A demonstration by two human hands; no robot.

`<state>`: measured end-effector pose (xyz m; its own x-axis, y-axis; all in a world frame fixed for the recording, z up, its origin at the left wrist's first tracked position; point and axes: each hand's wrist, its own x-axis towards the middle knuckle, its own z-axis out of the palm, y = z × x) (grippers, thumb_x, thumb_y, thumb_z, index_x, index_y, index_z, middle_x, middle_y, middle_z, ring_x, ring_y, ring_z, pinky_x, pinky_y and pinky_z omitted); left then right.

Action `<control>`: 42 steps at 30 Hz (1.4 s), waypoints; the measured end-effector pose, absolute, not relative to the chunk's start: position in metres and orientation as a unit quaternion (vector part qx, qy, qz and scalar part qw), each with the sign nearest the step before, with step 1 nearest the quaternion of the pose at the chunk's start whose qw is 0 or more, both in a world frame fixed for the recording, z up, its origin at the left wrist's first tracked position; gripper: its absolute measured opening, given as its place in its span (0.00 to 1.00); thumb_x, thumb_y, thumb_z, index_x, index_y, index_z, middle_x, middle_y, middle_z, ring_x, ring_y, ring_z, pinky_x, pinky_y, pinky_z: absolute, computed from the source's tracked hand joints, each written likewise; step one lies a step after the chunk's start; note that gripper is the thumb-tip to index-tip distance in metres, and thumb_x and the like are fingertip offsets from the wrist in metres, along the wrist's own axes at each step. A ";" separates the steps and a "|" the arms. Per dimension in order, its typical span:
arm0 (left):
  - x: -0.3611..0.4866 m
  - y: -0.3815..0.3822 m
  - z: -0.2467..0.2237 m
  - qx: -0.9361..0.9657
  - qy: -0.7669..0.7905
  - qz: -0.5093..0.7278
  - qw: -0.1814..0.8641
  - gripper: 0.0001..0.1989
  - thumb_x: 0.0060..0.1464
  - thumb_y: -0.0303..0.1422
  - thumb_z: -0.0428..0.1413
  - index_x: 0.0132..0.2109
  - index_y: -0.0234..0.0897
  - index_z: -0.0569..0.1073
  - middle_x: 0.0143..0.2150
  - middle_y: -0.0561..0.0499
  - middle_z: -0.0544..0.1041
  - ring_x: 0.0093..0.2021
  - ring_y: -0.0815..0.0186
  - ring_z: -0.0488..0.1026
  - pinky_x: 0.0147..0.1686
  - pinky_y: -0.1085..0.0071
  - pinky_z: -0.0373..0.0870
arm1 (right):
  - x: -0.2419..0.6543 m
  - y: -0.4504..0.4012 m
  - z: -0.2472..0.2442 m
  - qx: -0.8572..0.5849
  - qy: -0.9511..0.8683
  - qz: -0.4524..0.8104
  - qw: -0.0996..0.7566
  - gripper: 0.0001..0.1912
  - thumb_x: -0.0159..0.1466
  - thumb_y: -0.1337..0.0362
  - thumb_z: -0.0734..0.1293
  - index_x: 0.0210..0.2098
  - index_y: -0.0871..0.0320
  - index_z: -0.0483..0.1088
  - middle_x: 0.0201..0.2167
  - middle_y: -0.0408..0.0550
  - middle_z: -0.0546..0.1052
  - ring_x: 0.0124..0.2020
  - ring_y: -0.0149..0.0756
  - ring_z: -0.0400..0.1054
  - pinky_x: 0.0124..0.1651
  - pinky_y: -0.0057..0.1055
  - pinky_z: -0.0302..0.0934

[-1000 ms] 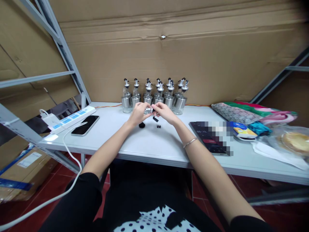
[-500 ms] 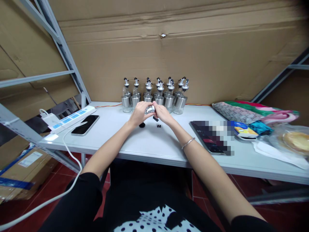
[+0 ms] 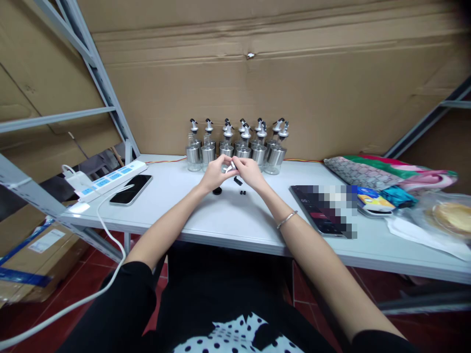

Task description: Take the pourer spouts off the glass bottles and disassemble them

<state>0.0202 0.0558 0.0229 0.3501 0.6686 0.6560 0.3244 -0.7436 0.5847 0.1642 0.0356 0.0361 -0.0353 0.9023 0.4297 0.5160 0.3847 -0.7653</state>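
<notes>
Both hands meet above the middle of the table, fingertips together around a small silver-white piece [image 3: 230, 168]. My left hand [image 3: 216, 172] is closed on it from the left, and my right hand [image 3: 248, 171] pinches it from the right. Fingers cover much of the piece. On the table just below lie a round black part [image 3: 217, 190], a short black piece [image 3: 238, 181] and two tiny black bits [image 3: 243, 192]. Behind the hands stand several glass bottles with steel sleeves [image 3: 243, 155]; most carry silver pourers, while two in front at the left have bare necks.
A power strip [image 3: 114, 179] and a phone [image 3: 131, 189] with a white cable are on the left. To the right are a tablet [image 3: 320, 208], a blue and yellow packet [image 3: 373, 197], colourful cloth [image 3: 405, 171] and a plastic food container [image 3: 451, 215]. Cardboard [image 3: 221, 88] rises behind.
The silver-white piece has turned between my fingers and shows a narrower side. Both hands stay almost in place, and the short black piece is more visible.
</notes>
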 end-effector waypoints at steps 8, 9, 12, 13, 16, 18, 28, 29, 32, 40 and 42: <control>0.013 0.058 0.036 0.737 0.303 0.461 0.391 0.23 0.29 0.39 0.69 0.30 0.33 0.67 0.29 0.54 0.72 0.32 0.71 0.70 0.40 0.69 0.67 | 0.155 0.032 0.037 -0.512 -0.686 0.197 0.479 0.21 0.60 0.54 0.57 0.15 0.56 0.52 0.14 0.39 0.54 0.21 0.27 0.48 0.26 0.28 0.43; 0.011 0.056 0.039 0.738 0.305 0.456 0.394 0.23 0.28 0.39 0.69 0.29 0.33 0.67 0.29 0.54 0.72 0.32 0.71 0.70 0.40 0.69 0.67 | 0.154 0.032 0.037 -0.510 -0.689 0.190 0.478 0.21 0.60 0.54 0.57 0.15 0.56 0.52 0.14 0.39 0.54 0.21 0.27 0.48 0.26 0.28 0.43; 0.004 0.050 0.047 0.742 0.307 0.445 0.397 0.23 0.26 0.37 0.70 0.29 0.33 0.68 0.28 0.54 0.72 0.31 0.71 0.69 0.37 0.71 0.66 | 0.149 0.029 0.037 -0.503 -0.703 0.149 0.479 0.20 0.61 0.56 0.57 0.16 0.56 0.53 0.15 0.39 0.56 0.21 0.27 0.49 0.26 0.28 0.43; 0.002 0.049 0.050 0.743 0.306 0.442 0.398 0.23 0.26 0.37 0.70 0.29 0.32 0.68 0.28 0.54 0.72 0.31 0.72 0.69 0.35 0.72 0.66 | 0.148 0.028 0.037 -0.501 -0.708 0.132 0.479 0.19 0.61 0.57 0.57 0.16 0.56 0.53 0.15 0.39 0.57 0.21 0.27 0.49 0.26 0.28 0.44; -0.002 0.044 0.057 0.742 0.303 0.432 0.413 0.22 0.26 0.35 0.70 0.29 0.32 0.68 0.25 0.56 0.70 0.27 0.73 0.67 0.30 0.74 0.64 | 0.146 0.022 0.040 -0.500 -0.723 0.076 0.470 0.19 0.62 0.57 0.56 0.17 0.56 0.56 0.15 0.41 0.61 0.20 0.28 0.52 0.27 0.28 0.45; -0.005 0.042 0.060 0.741 0.300 0.420 0.429 0.21 0.27 0.33 0.69 0.28 0.32 0.68 0.24 0.57 0.70 0.25 0.74 0.67 0.29 0.75 0.63 | 0.145 0.018 0.043 -0.503 -0.732 0.038 0.457 0.19 0.63 0.57 0.56 0.18 0.56 0.59 0.16 0.43 0.65 0.20 0.29 0.54 0.27 0.29 0.45; -0.005 0.048 0.053 0.727 0.236 0.362 0.534 0.17 0.36 0.38 0.66 0.29 0.32 0.68 0.23 0.51 0.74 0.24 0.70 0.70 0.24 0.74 0.60 | 0.150 0.012 0.040 -0.460 -0.759 -0.080 0.453 0.20 0.65 0.63 0.52 0.19 0.56 0.62 0.18 0.48 0.70 0.23 0.33 0.61 0.31 0.31 0.50; -0.004 0.047 0.052 0.717 0.226 0.362 0.551 0.18 0.35 0.38 0.66 0.28 0.32 0.68 0.23 0.51 0.74 0.24 0.70 0.70 0.25 0.74 0.61 | 0.151 0.013 0.039 -0.450 -0.763 -0.091 0.456 0.20 0.65 0.62 0.52 0.19 0.56 0.61 0.19 0.48 0.69 0.23 0.33 0.61 0.32 0.31 0.51; -0.001 0.044 0.052 0.689 0.199 0.359 0.598 0.20 0.32 0.40 0.67 0.26 0.33 0.68 0.23 0.52 0.72 0.25 0.69 0.70 0.29 0.70 0.66 | 0.153 0.015 0.039 -0.417 -0.774 -0.115 0.463 0.20 0.66 0.58 0.51 0.19 0.54 0.58 0.19 0.48 0.67 0.24 0.34 0.60 0.35 0.32 0.53; 0.003 0.049 0.047 0.718 0.242 0.427 0.493 0.23 0.33 0.43 0.67 0.32 0.34 0.67 0.27 0.54 0.72 0.29 0.71 0.70 0.34 0.70 0.68 | 0.156 0.019 0.038 -0.402 -0.762 -0.084 0.501 0.23 0.68 0.50 0.44 0.25 0.54 0.56 0.25 0.49 0.66 0.31 0.38 0.61 0.38 0.33 0.53; 0.005 0.052 0.043 0.759 0.270 0.465 0.366 0.23 0.34 0.42 0.67 0.34 0.34 0.68 0.31 0.53 0.73 0.32 0.69 0.70 0.38 0.70 0.68 | 0.158 0.021 0.037 -0.442 -0.741 -0.017 0.505 0.22 0.68 0.49 0.45 0.27 0.54 0.57 0.25 0.47 0.67 0.30 0.37 0.61 0.36 0.31 0.52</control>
